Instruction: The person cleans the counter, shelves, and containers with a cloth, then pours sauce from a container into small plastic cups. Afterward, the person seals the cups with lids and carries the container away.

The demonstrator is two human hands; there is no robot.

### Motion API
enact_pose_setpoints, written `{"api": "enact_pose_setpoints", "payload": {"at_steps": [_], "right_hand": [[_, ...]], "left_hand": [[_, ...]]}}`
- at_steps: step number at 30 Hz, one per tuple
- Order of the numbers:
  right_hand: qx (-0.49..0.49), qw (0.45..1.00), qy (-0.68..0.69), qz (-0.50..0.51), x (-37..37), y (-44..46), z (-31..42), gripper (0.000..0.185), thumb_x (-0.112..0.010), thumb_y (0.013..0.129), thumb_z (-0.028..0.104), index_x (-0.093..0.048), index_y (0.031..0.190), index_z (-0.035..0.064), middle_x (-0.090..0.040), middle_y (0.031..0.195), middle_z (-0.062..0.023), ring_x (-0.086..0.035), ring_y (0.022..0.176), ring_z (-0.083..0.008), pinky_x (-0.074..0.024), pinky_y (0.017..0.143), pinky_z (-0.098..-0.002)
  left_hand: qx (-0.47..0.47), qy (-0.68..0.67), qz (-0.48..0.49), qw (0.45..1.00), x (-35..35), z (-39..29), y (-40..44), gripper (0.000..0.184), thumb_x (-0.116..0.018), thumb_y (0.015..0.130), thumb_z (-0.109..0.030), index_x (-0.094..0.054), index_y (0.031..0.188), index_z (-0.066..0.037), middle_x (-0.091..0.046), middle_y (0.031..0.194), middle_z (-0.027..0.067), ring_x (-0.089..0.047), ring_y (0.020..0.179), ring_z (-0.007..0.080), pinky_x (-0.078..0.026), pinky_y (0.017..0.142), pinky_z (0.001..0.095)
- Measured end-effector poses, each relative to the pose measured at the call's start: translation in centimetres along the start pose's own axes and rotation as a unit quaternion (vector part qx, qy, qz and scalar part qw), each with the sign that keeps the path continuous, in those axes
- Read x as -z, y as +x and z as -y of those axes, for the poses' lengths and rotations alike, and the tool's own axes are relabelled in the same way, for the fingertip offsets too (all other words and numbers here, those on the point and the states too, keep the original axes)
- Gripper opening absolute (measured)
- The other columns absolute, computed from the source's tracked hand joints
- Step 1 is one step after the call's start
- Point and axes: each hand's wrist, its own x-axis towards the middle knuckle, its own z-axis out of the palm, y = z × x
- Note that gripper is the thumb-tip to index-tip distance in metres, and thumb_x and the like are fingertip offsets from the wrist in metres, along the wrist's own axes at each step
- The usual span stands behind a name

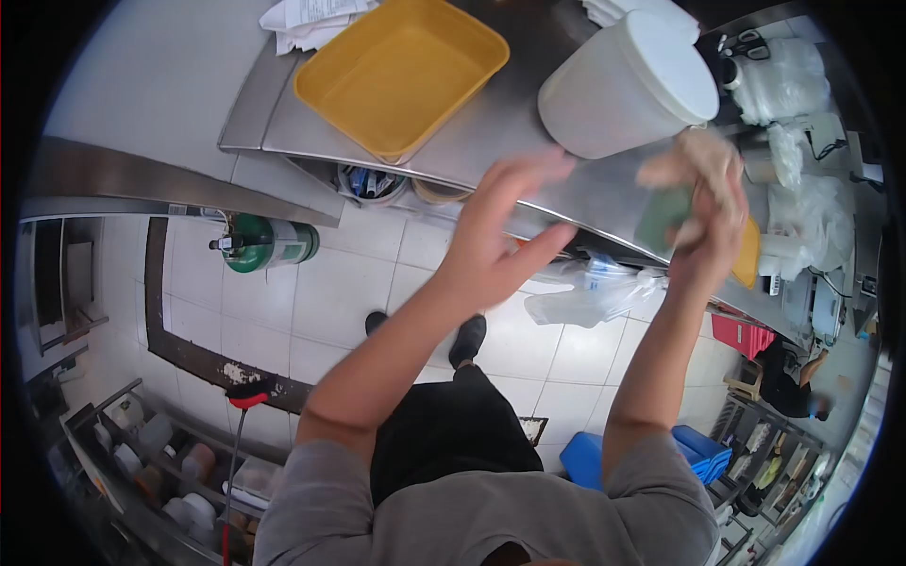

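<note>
My left hand is raised in front of the steel counter's edge, empty, with thumb and fingers spread and a little blurred. My right hand is closed around a pale beige, irregular piece; motion blur hides its kind. Beside that hand shows a flat green thing, partly covered by the fingers. A white lidded bucket stands on the counter just beyond both hands. Farther left on the counter is a yellow rectangular tub.
The steel counter runs across in front of me. Plastic bags hang below its edge. A green gas cylinder is at the left. Blue bins are at the lower right. Another person is far right.
</note>
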Motion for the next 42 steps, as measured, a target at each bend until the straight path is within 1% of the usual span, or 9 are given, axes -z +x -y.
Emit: {"api": "enact_pose_setpoints", "payload": {"at_steps": [7, 13, 18, 21, 31, 34, 38, 40, 42], "right_hand": [[-0.248, 0.961, 0.113, 0.038, -4.3, 7.4, -4.7, 0.049, -0.044, 0.097, 0.04, -0.047, 0.128, 0.0029, -0.051, 0.129, -0.0079, -0.047, 0.12, -0.0179, -0.0346, 0.102, -0.0336], [-0.302, 0.947, 0.103, 0.036, -0.8, -5.8, 0.3, 0.049, -0.049, 0.094, 0.029, -0.042, 0.132, -0.0014, -0.051, 0.129, -0.0119, -0.05, 0.118, -0.0223, -0.041, 0.098, -0.0357], [-0.302, 0.932, -0.037, 0.196, 3.6, -15.8, 0.0, 0.046, -0.043, 0.097, 0.03, -0.041, 0.133, 0.0015, -0.051, 0.127, -0.0145, -0.054, 0.113, -0.0235, -0.0442, 0.093, -0.0349], [-0.517, 0.848, 0.065, 0.099, 2.5, -18.2, -1.0, 0.045, -0.041, 0.098, 0.032, -0.041, 0.132, 0.0031, -0.049, 0.128, -0.0119, -0.048, 0.117, -0.0204, -0.0374, 0.098, -0.0332], [-0.469, 0.866, 0.172, 0.019, 0.1, -14.0, -25.4, 0.037, -0.046, 0.097, 0.028, -0.049, 0.122, 0.001, -0.053, 0.122, -0.0094, -0.049, 0.113, -0.0207, -0.034, 0.101, -0.0331], [-0.48, 0.852, 0.206, -0.024, -1.9, -13.4, -29.5, 0.03, -0.044, 0.096, 0.026, -0.049, 0.116, 0.0035, -0.052, 0.12, -0.0093, -0.048, 0.114, -0.0216, -0.0346, 0.102, -0.0353], [-0.504, 0.85, 0.151, -0.041, -2.7, -13.4, -29.6, 0.03, -0.045, 0.095, 0.021, -0.049, 0.117, 0.0012, -0.053, 0.119, -0.0097, -0.048, 0.115, -0.023, -0.0351, 0.103, -0.0365], [-0.489, 0.857, 0.148, -0.069, -2.0, -13.8, -29.7, 0.026, -0.047, 0.094, 0.019, -0.051, 0.115, 0.003, -0.055, 0.116, -0.009, -0.051, 0.112, -0.0227, -0.0383, 0.1, -0.0365], [-0.473, 0.868, 0.14, -0.06, -0.4, -14.3, -28.0, 0.024, -0.053, 0.092, 0.017, -0.052, 0.114, 0.0057, -0.058, 0.109, -0.0074, -0.055, 0.103, -0.0211, -0.0431, 0.094, -0.0345]], "left_hand": [[0.082, 0.03, -0.134, 0.987, -4.3, 4.4, 12.2, 0.092, -0.062, 0.078, -0.056, -0.026, 0.14, 0.002, -0.031, 0.139, 0.0276, -0.03, 0.131, 0.0386, -0.022, 0.106, 0.0495], [0.034, 0.071, -0.068, 0.995, -3.9, -1.6, -0.7, 0.097, -0.065, 0.077, -0.047, -0.016, 0.141, 0.007, -0.021, 0.142, 0.0294, -0.019, 0.133, 0.0447, -0.016, 0.107, 0.052], [0.187, -0.011, -0.06, 0.98, -4.4, -4.3, -11.4, 0.102, -0.063, 0.076, -0.05, -0.008, 0.144, 0.004, -0.009, 0.146, 0.0272, -0.013, 0.137, 0.0414, -0.015, 0.109, 0.0501], [0.269, -0.025, -0.06, 0.961, -4.8, -0.9, -14.2, 0.102, -0.06, 0.077, -0.051, -0.006, 0.144, 0.004, -0.011, 0.146, 0.0261, -0.015, 0.137, 0.0388, -0.015, 0.11, 0.0463], [0.129, 0.056, -0.094, 0.986, -4.0, 23.1, -11.0, 0.086, -0.053, 0.085, -0.044, -0.014, 0.142, 0.007, -0.024, 0.144, 0.0265, -0.022, 0.135, 0.0372, -0.016, 0.112, 0.0405], [0.232, 0.092, -0.146, 0.957, -4.4, 26.5, -13.2, 0.076, -0.054, 0.091, -0.034, -0.017, 0.143, 0.006, -0.026, 0.143, 0.0268, -0.025, 0.135, 0.0364, -0.021, 0.11, 0.0394], [0.368, 0.015, -0.25, 0.896, -4.0, 20.9, -17.0, 0.06, -0.056, 0.092, -0.022, -0.027, 0.141, 0.001, -0.036, 0.142, 0.0176, -0.038, 0.129, 0.0287, -0.031, 0.105, 0.0383], [0.316, -0.006, -0.256, 0.913, -1.2, 14.9, -16.6, 0.054, -0.052, 0.093, -0.022, -0.032, 0.14, -0.004, -0.033, 0.142, 0.0112, -0.041, 0.125, 0.0243, -0.038, 0.1, 0.0374], [0.235, 0.086, -0.32, 0.914, 2.1, 9.1, -12.8, 0.044, -0.045, 0.095, -0.029, -0.04, 0.13, -0.002, -0.041, 0.133, 0.0116, -0.053, 0.11, 0.0233, -0.051, 0.075, 0.032]]}}
